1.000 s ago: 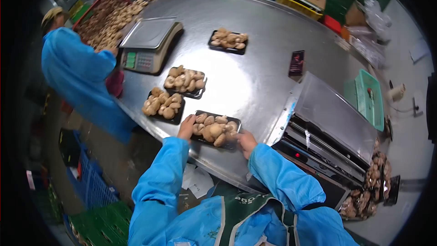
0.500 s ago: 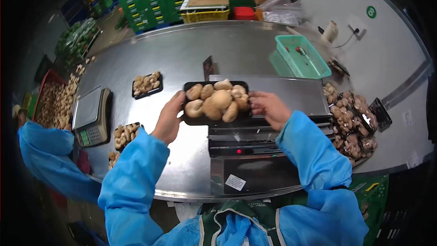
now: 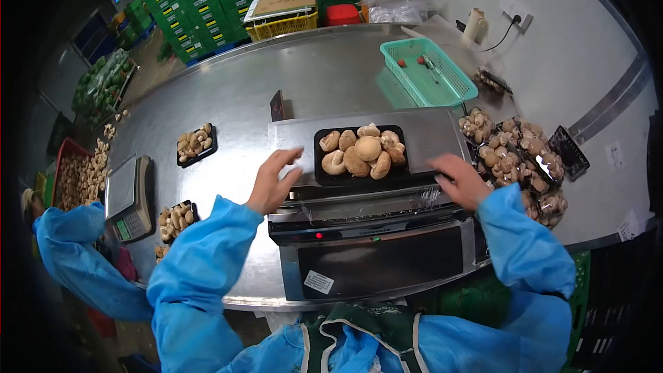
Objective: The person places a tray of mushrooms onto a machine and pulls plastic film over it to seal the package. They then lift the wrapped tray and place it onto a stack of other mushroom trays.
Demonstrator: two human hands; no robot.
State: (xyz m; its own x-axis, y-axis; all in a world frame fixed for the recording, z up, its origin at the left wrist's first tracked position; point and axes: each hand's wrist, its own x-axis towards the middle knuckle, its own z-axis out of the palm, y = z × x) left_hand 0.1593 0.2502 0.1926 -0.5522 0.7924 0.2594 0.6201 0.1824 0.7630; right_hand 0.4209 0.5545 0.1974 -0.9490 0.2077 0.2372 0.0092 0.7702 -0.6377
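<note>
A black tray of mushrooms [image 3: 362, 154] rests on the metal top of the wrapping machine [image 3: 435, 135], in front of me. My left hand [image 3: 275, 181] is to the left of the tray, apart from it, with thumb and fingers spread and nothing held. On the other side, my right hand [image 3: 458, 179] is near the machine's right edge, clear of the tray. Its fingers are apart, close to some clear film [image 3: 429, 198] along the machine's front. A red light [image 3: 319, 235] shows on the machine.
Wrapped mushroom packs [image 3: 514, 155] are piled at the right, below a green basket [image 3: 431, 72]. To the left are two mushroom trays [image 3: 195, 144] [image 3: 177, 221], a scale [image 3: 129, 197] and a co-worker's blue sleeve [image 3: 86, 255]. Green crates [image 3: 193, 3] stand behind.
The mushroom tray was between my two hands and now sits on the machine top. Both hands have let go and moved apart. The view has shifted to the right.
</note>
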